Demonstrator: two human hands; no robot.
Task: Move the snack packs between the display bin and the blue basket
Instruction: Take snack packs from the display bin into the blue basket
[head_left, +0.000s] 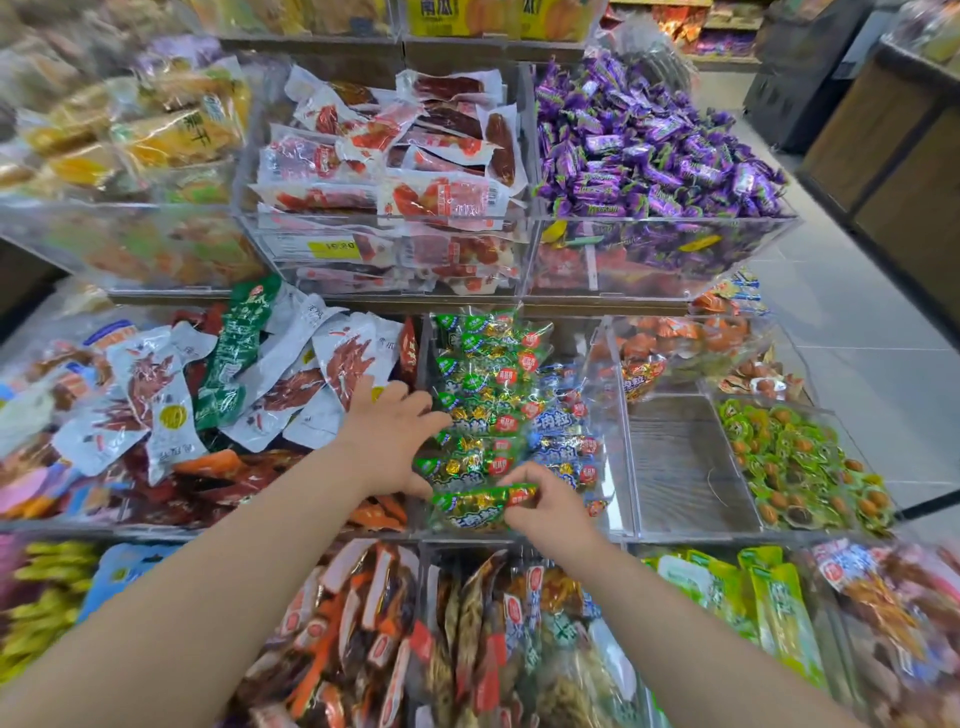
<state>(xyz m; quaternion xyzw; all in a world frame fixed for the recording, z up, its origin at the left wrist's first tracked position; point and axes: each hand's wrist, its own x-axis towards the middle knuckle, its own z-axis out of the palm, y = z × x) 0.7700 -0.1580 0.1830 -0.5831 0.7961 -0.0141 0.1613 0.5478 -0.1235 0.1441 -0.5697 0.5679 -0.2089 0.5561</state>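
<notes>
Right grip (550, 514) is seen in the head view pinched, by fingertips and thumb, on one green snack pack (480, 501). The pack is held at the near edge of the display bin (629, 467), just above the heap of green and blue packs (485, 379) that fills that compartment. Left grip (387, 441) is released: its fingers are spread and laid on the heap at the bin's left side, and nothing is grasped. The blue basket is not shown, so its place cannot be told.

The step in hand is judged to be the transfer of a single pack at the bin; whether the pack is being taken out or put in cannot be told. For the next move, a firm pinch on the slippery wrapper is called for, and neighbouring packs should not be dragged along. The heap may be steadied by the left fingers.
</notes>
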